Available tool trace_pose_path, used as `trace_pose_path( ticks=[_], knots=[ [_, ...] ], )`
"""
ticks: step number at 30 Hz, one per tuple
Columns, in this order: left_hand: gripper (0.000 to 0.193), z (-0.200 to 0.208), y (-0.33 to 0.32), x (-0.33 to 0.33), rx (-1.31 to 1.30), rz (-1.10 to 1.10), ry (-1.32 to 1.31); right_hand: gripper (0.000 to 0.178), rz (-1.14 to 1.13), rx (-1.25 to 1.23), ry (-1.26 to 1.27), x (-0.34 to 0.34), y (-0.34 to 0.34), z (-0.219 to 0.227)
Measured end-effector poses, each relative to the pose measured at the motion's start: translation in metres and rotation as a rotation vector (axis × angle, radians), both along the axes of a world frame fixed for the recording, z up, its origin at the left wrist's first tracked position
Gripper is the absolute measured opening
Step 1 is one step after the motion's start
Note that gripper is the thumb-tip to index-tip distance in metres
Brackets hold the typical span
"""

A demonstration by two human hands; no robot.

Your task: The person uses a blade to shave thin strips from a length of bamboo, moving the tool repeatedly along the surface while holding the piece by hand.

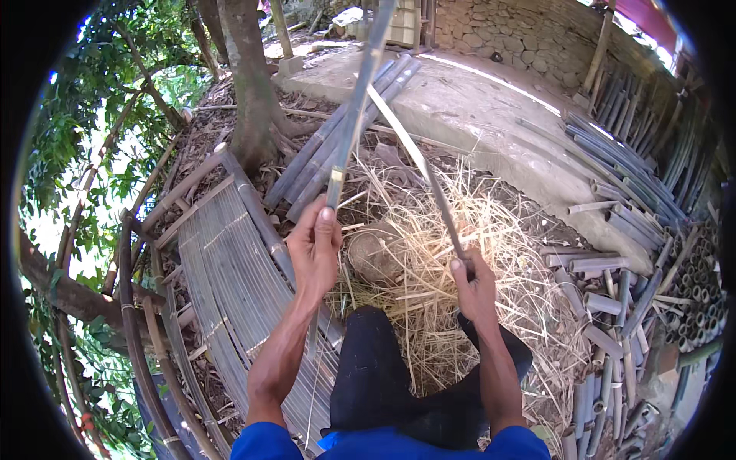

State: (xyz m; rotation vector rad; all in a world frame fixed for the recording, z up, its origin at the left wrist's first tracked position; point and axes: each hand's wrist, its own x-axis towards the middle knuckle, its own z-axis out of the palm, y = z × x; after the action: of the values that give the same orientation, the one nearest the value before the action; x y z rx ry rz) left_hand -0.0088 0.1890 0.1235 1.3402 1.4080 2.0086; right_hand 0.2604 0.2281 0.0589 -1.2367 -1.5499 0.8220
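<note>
While the left fingers (326,215) pinch one bamboo strip (354,115), the right fingers (459,268) grip one slender piece (437,192).

Shavings (521,239), bamboo poles (625,167) and a tree (251,100) mark an outdoor workshop.

The left grip (316,241) is raised ahead of the body, fingers curled closed and thumb upright against them. Its bare forearm (277,356) slants up and inward from a blue sleeve (265,441). The right grip (474,285), lower and well apart, is also closed, thumb uppermost, its forearm (500,376) rising steeply. Both elbows are bent.
</note>
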Motion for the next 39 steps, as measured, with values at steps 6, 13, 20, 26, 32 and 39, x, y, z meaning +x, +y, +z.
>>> trace_pose_path(
  ticks=[6,13,20,26,32,39],
  knots=[
    [0.03,0.004,-0.048,0.025,-0.37,-0.321,-0.277,0.047,0.177,0.071,-0.395,-0.033,-0.019,0.032],
    [0.03,-0.028,-0.076,0.034,-0.522,-0.381,-0.338,0.055,0.175,0.218,-0.538,-0.028,-0.014,0.036],
    [0.029,-0.052,-0.095,0.039,-0.616,-0.402,-0.369,0.054,0.358,0.325,-0.578,-0.028,-0.026,0.011],
    [0.029,-0.062,-0.116,0.041,-0.745,-0.419,-0.469,0.061,0.363,0.412,-0.604,-0.024,-0.031,-0.012],
    [0.027,-0.077,-0.149,0.039,-0.815,-0.36,-0.466,0.068,0.312,0.092,-0.743,-0.012,-0.012,-0.006],
    [0.021,-0.089,-0.208,0.029,-0.933,-0.282,-0.26,0.081,0.027,-0.211,-0.633,0.026,0.104,0.002]
  ],
)
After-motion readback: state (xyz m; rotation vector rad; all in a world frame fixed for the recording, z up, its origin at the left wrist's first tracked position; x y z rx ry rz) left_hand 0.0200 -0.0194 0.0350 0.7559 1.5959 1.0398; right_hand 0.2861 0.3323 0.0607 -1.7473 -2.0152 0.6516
